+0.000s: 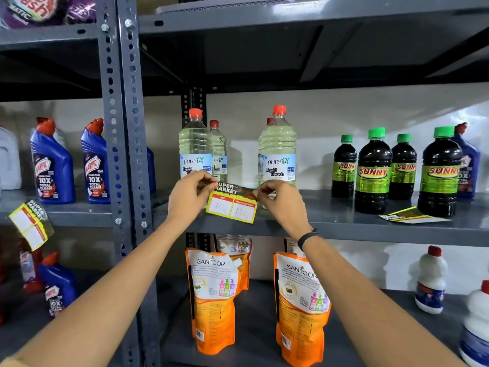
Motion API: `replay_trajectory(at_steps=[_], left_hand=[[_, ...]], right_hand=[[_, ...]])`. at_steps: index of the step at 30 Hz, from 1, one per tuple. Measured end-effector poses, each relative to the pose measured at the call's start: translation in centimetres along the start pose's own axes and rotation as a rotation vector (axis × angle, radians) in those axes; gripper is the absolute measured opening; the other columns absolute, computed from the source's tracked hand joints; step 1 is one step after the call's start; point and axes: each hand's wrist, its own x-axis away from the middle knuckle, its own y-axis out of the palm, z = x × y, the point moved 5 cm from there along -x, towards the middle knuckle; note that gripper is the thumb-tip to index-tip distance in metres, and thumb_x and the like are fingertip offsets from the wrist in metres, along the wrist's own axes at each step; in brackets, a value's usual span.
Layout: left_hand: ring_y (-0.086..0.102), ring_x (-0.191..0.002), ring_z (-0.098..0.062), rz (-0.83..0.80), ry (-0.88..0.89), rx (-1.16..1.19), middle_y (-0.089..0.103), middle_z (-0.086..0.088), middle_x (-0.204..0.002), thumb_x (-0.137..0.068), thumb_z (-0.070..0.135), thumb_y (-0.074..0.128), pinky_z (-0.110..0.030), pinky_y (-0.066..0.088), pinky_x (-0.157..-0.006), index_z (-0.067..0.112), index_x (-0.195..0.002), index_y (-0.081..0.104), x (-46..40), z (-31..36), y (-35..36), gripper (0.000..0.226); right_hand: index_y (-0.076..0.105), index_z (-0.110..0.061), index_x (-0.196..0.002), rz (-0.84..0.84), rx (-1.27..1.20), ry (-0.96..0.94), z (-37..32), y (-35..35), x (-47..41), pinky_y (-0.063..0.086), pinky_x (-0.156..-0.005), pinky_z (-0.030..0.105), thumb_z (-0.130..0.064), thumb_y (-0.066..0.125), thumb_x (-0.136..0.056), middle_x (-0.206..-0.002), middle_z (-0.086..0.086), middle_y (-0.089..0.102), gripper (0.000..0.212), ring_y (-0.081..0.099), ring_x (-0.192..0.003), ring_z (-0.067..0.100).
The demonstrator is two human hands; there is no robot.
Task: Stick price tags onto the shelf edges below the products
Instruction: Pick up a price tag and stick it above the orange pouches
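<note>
A yellow and red price tag with handwritten numbers is held against the front of the grey middle shelf edge, just below the clear liquid bleach bottles. My left hand pinches its top left corner. My right hand pinches its top right corner. Another price tag lies flat on the shelf in front of the dark Sunny bottles. A third tag hangs tilted from the left shelf edge under the blue Harpic bottles.
A perforated grey upright post stands left of my hands. Orange Santoor pouches stand on the lower shelf, with white bottles at its right end. More blue bottles sit lower left.
</note>
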Motion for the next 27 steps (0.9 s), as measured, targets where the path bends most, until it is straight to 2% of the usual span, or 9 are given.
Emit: replay_trajectory(at_steps=[3, 7, 10, 12, 15, 18, 23, 27], left_hand=[[0.057, -0.073, 0.006, 0.002, -0.012, 0.153, 0.062, 0.015, -0.078, -0.084, 0.013, 0.064, -0.008, 0.044, -0.066, 0.020, -0.084, 0.063, 1.3, 1.0, -1.0, 0.008], [0.057, -0.072, 0.004, -0.019, -0.059, 0.258, 0.064, 0.009, -0.078, -0.080, 0.010, 0.068, -0.008, 0.045, -0.067, 0.020, -0.080, 0.062, 4.1, 1.2, -1.8, 0.012], [0.057, -0.070, 0.001, -0.057, -0.098, 0.250, 0.064, 0.007, -0.075, -0.077, 0.010, 0.072, -0.010, 0.046, -0.066, 0.024, -0.074, 0.060, 6.0, 0.4, -1.8, 0.018], [0.057, -0.070, -0.001, -0.113, -0.118, 0.223, 0.065, 0.006, -0.074, -0.075, 0.013, 0.074, -0.012, 0.046, -0.065, 0.017, -0.074, 0.063, 7.0, -0.2, -1.4, 0.012], [0.059, -0.070, -0.005, -0.184, -0.155, 0.168, 0.067, 0.007, -0.074, -0.073, 0.015, 0.076, -0.019, 0.048, -0.065, 0.015, -0.073, 0.064, 7.9, -1.1, -0.6, 0.012], [0.061, -0.072, -0.010, -0.224, -0.160, 0.141, 0.068, 0.008, -0.075, -0.073, 0.015, 0.076, -0.028, 0.050, -0.067, 0.018, -0.070, 0.062, 8.3, -1.6, 0.0, 0.014], [0.062, -0.070, -0.017, -0.212, -0.171, 0.093, 0.069, 0.005, -0.074, -0.073, 0.018, 0.076, -0.040, 0.053, -0.067, 0.021, -0.070, 0.061, 8.5, -1.7, 0.4, 0.015], [0.061, -0.069, -0.016, -0.186, -0.180, 0.041, 0.068, 0.005, -0.072, -0.073, 0.022, 0.076, -0.044, 0.054, -0.066, 0.025, -0.068, 0.060, 8.5, -1.6, 0.7, 0.017]], right_hand=[[0.069, -0.017, -0.082, 0.012, -0.100, -0.009, -0.3, -0.8, 0.8, 0.051, -0.067, 0.032, -0.024, 0.068, -0.083, -0.083, -0.002, 0.070, 0.007, 0.060, -0.077, 0.011], [0.068, -0.022, -0.079, -0.015, -0.129, -0.032, -0.2, -1.2, 3.0, 0.044, -0.060, 0.022, -0.025, 0.072, -0.079, -0.074, -0.013, 0.065, 0.005, 0.055, -0.066, -0.001], [0.068, -0.025, -0.079, -0.097, -0.019, -0.043, 0.0, -1.0, 4.8, 0.048, -0.059, 0.025, -0.030, 0.071, -0.079, -0.075, -0.010, 0.068, 0.006, 0.055, -0.064, 0.002], [0.067, -0.027, -0.078, -0.142, 0.080, -0.061, 0.2, -0.7, 5.7, 0.047, -0.058, 0.025, -0.032, 0.071, -0.079, -0.074, -0.011, 0.068, 0.007, 0.058, -0.066, 0.005], [0.066, -0.028, -0.079, -0.190, 0.187, -0.073, 0.6, -0.2, 6.4, 0.040, -0.054, 0.018, -0.034, 0.069, -0.080, -0.071, -0.014, 0.064, 0.007, 0.055, -0.066, 0.002], [0.065, -0.027, -0.080, -0.185, 0.251, -0.088, 0.8, 0.2, 6.7, 0.045, -0.058, 0.022, -0.034, 0.068, -0.079, -0.076, -0.010, 0.069, 0.008, 0.060, -0.071, 0.006], [0.064, -0.026, -0.081, -0.160, 0.341, -0.144, 0.7, 0.5, 6.7, 0.046, -0.061, 0.025, -0.033, 0.066, -0.081, -0.083, -0.008, 0.071, 0.008, 0.063, -0.078, 0.010], [0.064, -0.023, -0.082, -0.140, 0.373, -0.161, 0.6, 0.6, 6.8, 0.044, -0.060, 0.026, -0.032, 0.065, -0.083, -0.085, -0.007, 0.070, 0.009, 0.063, -0.079, 0.013]])
